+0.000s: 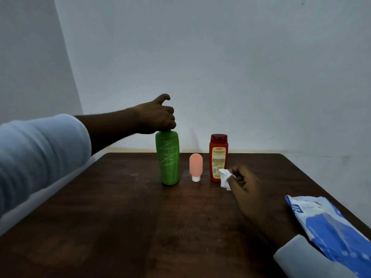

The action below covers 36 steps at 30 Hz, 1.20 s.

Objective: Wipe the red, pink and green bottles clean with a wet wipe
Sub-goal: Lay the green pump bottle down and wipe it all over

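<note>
Standing upright on dark wooden table (140,217): green bottle (167,157), left hand (156,117) gripping its top; pink bottle (196,164), cap-down; red bottle (217,155), cap-up; right hand (247,183) pinching wet wipe (224,178). Grey wall (220,67) behind.

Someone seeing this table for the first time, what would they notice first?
Three bright bottles stand in a row on the dark table: a tall green bottle, a small pink bottle resting on its white cap, and a red bottle. The left hand grips the green bottle's top; the right hand pinches a white wipe near the red bottle's base. A blue pack lies at the right edge.
</note>
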Each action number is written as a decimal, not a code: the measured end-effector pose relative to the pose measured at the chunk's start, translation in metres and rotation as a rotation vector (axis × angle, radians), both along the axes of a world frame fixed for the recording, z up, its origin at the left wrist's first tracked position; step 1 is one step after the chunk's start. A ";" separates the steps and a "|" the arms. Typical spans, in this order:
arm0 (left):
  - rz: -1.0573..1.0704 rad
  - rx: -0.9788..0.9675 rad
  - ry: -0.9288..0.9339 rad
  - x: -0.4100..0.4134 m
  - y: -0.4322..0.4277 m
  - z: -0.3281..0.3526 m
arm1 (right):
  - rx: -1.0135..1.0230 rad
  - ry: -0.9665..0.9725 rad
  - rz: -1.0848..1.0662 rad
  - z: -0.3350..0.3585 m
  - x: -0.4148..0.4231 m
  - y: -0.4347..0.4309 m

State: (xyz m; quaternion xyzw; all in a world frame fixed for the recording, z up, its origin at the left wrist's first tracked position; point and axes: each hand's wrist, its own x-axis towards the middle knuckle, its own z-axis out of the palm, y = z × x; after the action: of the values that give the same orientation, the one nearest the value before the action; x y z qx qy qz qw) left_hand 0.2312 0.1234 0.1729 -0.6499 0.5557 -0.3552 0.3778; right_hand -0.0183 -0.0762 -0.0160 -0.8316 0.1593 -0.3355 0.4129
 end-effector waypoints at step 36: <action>-0.025 -1.040 1.696 -0.112 0.083 -0.223 | -0.694 -0.182 0.269 -0.004 -0.007 0.049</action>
State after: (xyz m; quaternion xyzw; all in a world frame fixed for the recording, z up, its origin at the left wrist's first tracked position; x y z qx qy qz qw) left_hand 0.1190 0.2067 -0.0498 -0.7677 0.4238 0.0237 -0.4801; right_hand -0.0251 -0.0276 -0.0202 -0.9023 -0.1114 -0.3848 0.1594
